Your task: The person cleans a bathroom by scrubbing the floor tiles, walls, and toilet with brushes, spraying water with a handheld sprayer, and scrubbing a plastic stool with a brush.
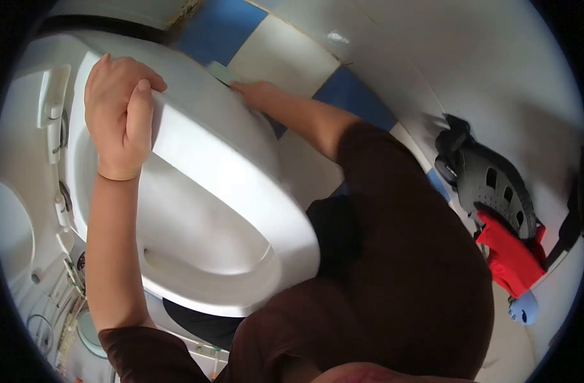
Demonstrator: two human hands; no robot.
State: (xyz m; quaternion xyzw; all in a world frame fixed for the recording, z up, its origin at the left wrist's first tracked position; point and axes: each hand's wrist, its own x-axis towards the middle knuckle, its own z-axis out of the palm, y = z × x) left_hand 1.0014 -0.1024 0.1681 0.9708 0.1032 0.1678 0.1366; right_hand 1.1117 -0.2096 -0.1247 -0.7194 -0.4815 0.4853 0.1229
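Observation:
A white toilet bowl (221, 182) fills the middle of the head view, its inside facing up. My left hand (122, 105) is closed over the bowl's rim near its back corner, fingers curled over the edge and thumb along the side. Beyond the bowl, my right hand (257, 96) reaches down along its outer side, close to the floor. Its fingers are closed on a small pale green flat piece (221, 73) against the outer wall of the bowl. Whether that piece is a sponge or a cloth I cannot tell.
Blue and white floor tiles (282, 54) run between the bowl and a pale wall (470, 57). At the right hang a grey perforated basket (490, 175), a red cloth (512, 255) and a small blue item (523, 308). Seat hinges (55, 137) are on the left.

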